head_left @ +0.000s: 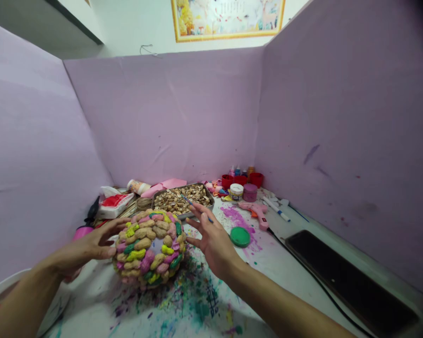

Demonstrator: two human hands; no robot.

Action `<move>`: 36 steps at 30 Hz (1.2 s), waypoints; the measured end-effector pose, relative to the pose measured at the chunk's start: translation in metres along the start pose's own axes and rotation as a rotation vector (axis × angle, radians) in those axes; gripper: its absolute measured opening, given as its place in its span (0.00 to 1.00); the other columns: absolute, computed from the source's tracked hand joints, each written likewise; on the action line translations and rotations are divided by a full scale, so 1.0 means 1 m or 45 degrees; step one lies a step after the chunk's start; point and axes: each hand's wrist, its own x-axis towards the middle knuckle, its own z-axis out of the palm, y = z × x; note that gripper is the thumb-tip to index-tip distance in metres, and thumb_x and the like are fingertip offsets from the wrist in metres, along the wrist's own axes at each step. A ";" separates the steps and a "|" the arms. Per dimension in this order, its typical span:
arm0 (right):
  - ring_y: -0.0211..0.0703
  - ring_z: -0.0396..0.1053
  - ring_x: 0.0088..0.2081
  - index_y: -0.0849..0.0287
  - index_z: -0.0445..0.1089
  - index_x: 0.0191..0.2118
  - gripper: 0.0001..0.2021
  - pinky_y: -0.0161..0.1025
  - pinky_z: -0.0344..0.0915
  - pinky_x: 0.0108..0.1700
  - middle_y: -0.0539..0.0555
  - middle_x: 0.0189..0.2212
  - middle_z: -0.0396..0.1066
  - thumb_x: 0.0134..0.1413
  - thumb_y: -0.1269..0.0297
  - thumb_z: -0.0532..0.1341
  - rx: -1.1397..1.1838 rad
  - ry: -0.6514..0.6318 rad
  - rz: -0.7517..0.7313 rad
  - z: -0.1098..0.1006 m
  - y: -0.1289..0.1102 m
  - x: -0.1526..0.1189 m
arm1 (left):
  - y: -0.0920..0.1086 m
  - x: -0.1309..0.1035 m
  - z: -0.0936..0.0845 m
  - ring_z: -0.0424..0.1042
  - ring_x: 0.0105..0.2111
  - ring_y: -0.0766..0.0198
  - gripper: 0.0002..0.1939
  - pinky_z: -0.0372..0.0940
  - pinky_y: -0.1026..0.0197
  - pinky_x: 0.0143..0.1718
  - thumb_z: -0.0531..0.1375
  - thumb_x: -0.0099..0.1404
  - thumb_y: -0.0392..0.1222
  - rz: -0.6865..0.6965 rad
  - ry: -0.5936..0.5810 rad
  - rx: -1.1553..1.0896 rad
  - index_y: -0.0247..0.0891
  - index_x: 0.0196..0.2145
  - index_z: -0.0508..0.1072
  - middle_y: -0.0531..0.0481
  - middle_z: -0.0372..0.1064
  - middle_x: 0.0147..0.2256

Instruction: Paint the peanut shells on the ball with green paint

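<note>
A round ball covered in peanuts (146, 246), some painted yellow, pink and green and others bare, sits on the paint-stained table. My left hand (91, 244) grips its left side, with thumb in front and fingers behind the top edge. Between the fingers of my right hand (213, 237) is a thin blue paintbrush (187, 200), its tip pointing up and left. The other fingers of that hand reach to the ball's right side; whether they touch it I cannot tell. Right of this hand lies a round green paint lid or pot (239, 236).
Behind the ball stands a metal tray (213, 202) of peanut shells. A pink glue gun (255, 211), paint jars (236, 191) and red cups (256, 180) are back right. A dark phone-like slab (348, 281) lies at right, a white basin (7, 284) at left. Lilac panels enclose three sides.
</note>
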 end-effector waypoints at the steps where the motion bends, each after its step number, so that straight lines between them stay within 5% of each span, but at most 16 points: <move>1: 0.47 0.63 0.48 0.48 0.69 0.44 0.18 0.40 0.64 0.37 0.53 0.58 0.62 0.48 0.49 0.62 0.006 -0.003 -0.005 0.000 0.000 0.000 | 0.002 -0.001 0.000 0.58 0.59 0.42 0.46 0.62 0.50 0.53 0.67 0.41 0.65 -0.001 -0.017 0.002 0.46 0.56 0.63 0.48 0.60 0.59; 10: 0.48 0.63 0.49 0.47 0.69 0.44 0.16 0.43 0.65 0.40 0.52 0.59 0.61 0.50 0.49 0.62 0.015 -0.018 -0.043 0.000 -0.003 -0.002 | 0.004 0.001 0.013 0.59 0.58 0.42 0.50 0.63 0.49 0.52 0.66 0.38 0.66 0.015 -0.018 -0.092 0.46 0.58 0.60 0.45 0.63 0.58; 16: 0.47 0.65 0.49 0.47 0.70 0.44 0.14 0.47 0.65 0.46 0.51 0.58 0.62 0.53 0.50 0.60 -0.051 -0.049 -0.172 -0.001 -0.013 -0.003 | 0.011 0.007 0.018 0.56 0.60 0.45 0.50 0.57 0.49 0.57 0.66 0.43 0.66 0.136 -0.249 -0.033 0.48 0.60 0.57 0.43 0.59 0.60; 25: 0.50 0.61 0.57 0.45 0.69 0.50 0.17 0.51 0.59 0.57 0.51 0.58 0.62 0.58 0.48 0.56 -0.465 -0.107 -0.409 -0.010 -0.015 -0.005 | -0.018 0.023 0.042 0.48 0.64 0.51 0.49 0.47 0.48 0.61 0.66 0.48 0.61 0.351 -0.207 -0.030 0.49 0.61 0.49 0.43 0.48 0.64; 30: 0.50 0.59 0.58 0.44 0.68 0.51 0.17 0.52 0.56 0.59 0.50 0.58 0.62 0.58 0.48 0.55 -0.549 -0.087 -0.422 -0.017 -0.013 -0.005 | -0.002 0.014 0.037 0.46 0.64 0.48 0.53 0.45 0.45 0.61 0.65 0.44 0.66 0.327 -0.188 0.139 0.45 0.62 0.50 0.41 0.49 0.64; 36: 0.52 0.60 0.58 0.43 0.69 0.49 0.17 0.53 0.58 0.57 0.49 0.59 0.62 0.56 0.47 0.58 -0.509 -0.060 -0.393 -0.016 -0.013 -0.006 | 0.023 -0.001 0.033 0.56 0.60 0.50 0.37 0.53 0.51 0.59 0.58 0.55 0.66 0.339 -0.217 0.118 0.45 0.57 0.64 0.47 0.59 0.60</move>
